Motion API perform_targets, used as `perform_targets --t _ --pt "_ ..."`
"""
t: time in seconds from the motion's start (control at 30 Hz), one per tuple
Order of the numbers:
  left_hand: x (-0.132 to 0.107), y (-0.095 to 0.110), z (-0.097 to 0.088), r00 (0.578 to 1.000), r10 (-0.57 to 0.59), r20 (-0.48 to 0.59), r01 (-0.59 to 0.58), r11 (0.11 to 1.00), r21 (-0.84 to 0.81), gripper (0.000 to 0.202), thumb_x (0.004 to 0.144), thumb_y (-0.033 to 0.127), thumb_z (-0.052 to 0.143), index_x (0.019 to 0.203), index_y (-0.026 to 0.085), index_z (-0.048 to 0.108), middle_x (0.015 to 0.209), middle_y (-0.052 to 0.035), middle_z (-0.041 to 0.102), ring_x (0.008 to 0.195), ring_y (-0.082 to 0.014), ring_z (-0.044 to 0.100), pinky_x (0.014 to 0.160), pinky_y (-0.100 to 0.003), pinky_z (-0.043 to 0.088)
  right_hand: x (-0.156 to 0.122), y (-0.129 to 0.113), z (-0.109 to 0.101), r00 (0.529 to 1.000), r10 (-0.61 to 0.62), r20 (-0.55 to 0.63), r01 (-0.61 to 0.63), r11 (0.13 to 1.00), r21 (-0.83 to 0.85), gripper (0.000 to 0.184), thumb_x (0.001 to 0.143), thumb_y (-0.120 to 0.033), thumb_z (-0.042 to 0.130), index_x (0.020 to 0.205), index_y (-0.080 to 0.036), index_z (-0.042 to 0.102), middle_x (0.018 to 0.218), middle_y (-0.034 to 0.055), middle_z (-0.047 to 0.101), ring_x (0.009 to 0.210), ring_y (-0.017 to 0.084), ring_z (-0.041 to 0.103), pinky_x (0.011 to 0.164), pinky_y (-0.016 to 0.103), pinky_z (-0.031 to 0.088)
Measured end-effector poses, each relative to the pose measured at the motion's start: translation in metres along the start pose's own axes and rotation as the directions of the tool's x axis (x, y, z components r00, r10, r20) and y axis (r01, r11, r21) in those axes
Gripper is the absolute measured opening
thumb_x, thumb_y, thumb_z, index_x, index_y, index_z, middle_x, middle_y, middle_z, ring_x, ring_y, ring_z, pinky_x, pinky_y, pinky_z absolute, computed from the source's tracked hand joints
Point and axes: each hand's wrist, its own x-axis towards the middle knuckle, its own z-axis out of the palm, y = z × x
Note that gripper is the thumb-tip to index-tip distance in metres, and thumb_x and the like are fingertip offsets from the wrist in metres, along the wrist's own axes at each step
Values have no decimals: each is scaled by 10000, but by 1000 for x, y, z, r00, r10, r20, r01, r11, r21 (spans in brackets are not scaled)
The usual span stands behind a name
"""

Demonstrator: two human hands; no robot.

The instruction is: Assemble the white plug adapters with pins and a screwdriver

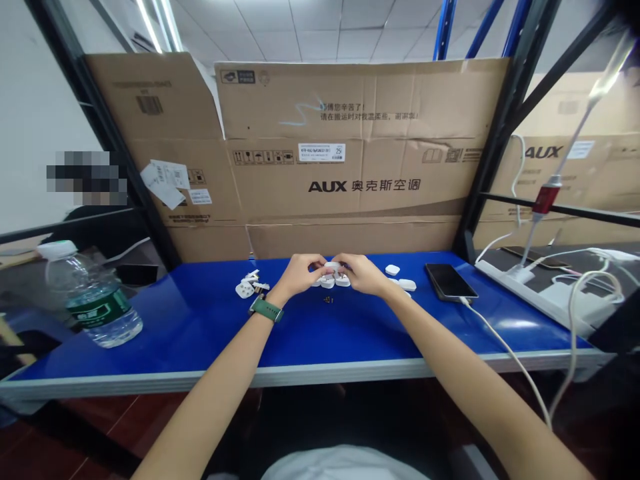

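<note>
My left hand and my right hand meet over the middle of the blue table, both closed on one small white plastic piece. Its exact kind is too small to make out. Just below it on the table sit several white rounded pieces, partly hidden by my fingers. A few tiny brass-coloured parts lie in front of them. Left of my left hand is a small pile of white pieces with metal bits. More white rounded pieces rest to the right of my right hand.
A phone with a white cable lies at the right, beside a white power strip. A water bottle stands at the left edge. Cardboard panels wall off the table's back. A person sits beyond, at left.
</note>
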Motion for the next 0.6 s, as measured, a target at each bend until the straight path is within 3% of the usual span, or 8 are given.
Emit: perform_targets --t 0.13,0.2,0.3,0.43,0.53,0.6 --pt "1 -6 1 996 -53 75 51 998 30 336 859 474 689 816 146 750 665 -17 699 620 -137 601 597 -230 399 0 -1 1 998 51 37 -54 995 79 216 948 -152 546 1088 -180 707 1080 85 763 995 214 695 849 281 477" --pt "0 -10 0 976 -101 194 107 994 -20 383 873 513 658 813 142 735 623 -17 673 588 -143 610 590 -233 417 1 -3 1 991 88 96 -99 988 115 186 944 -200 572 1045 -170 726 1044 83 768 949 210 690 826 283 470" --pt "-1 -15 -2 924 -152 350 213 967 -141 426 887 558 626 966 147 707 692 -23 704 563 -151 647 609 -247 473 2 -6 0 960 202 195 -244 944 222 217 934 -299 597 1034 -156 726 898 65 759 777 173 648 694 255 456" --pt "-1 -15 -10 924 -176 340 259 941 -216 481 952 585 509 1154 174 657 826 -39 747 531 -138 648 601 -254 493 0 -9 -6 822 418 388 -557 733 390 283 894 -360 603 1098 -176 673 740 10 687 470 76 394 442 202 263" --pt "-1 -14 -15 950 -177 256 221 963 -152 444 967 556 482 1036 171 693 785 -28 731 508 -124 617 603 -251 487 -5 -11 -12 706 401 584 -677 625 389 297 830 -364 661 1077 -199 643 722 -14 662 438 44 273 419 188 203" --pt "-1 -14 -16 957 -192 215 211 975 -65 387 945 515 526 975 174 705 711 -9 701 475 -120 583 564 -244 460 -7 -14 -16 635 351 688 -702 633 325 318 816 -375 677 1091 -220 639 737 -20 668 446 42 274 423 183 214"
